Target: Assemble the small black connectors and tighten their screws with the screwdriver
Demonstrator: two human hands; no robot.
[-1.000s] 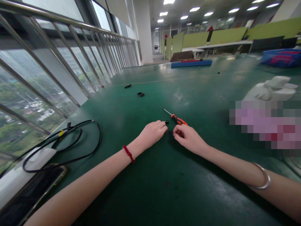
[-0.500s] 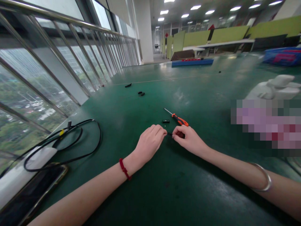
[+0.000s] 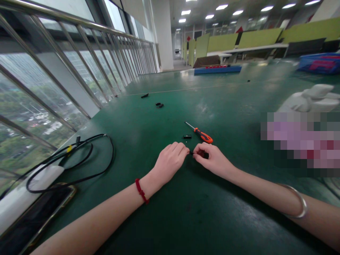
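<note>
My left hand (image 3: 172, 159) and my right hand (image 3: 211, 157) meet low over the green table (image 3: 164, 219), fingers pinched. Between the fingertips shows a small black piece (image 3: 191, 153), gripped from both sides; most of it is hidden. Just beyond them lies a small black rectangular part (image 3: 187, 136), with a tiny pale speck on its near side. An orange-and-black screwdriver (image 3: 204, 136) rests right behind my right hand, its tip toward the far left.
A black cable (image 3: 113, 152), a white power strip (image 3: 50, 177) and a phone (image 3: 34, 219) lie at left. Small black pieces (image 3: 159, 105) sit farther back. Beyond are a blue tray (image 3: 217, 70) and a blue basket (image 3: 318, 63). White gloves (image 3: 310, 101) are at right.
Both hands have shifted very slightly, staying together around the small black piece. More of the screwdriver handle shows beyond my right hand.
</note>
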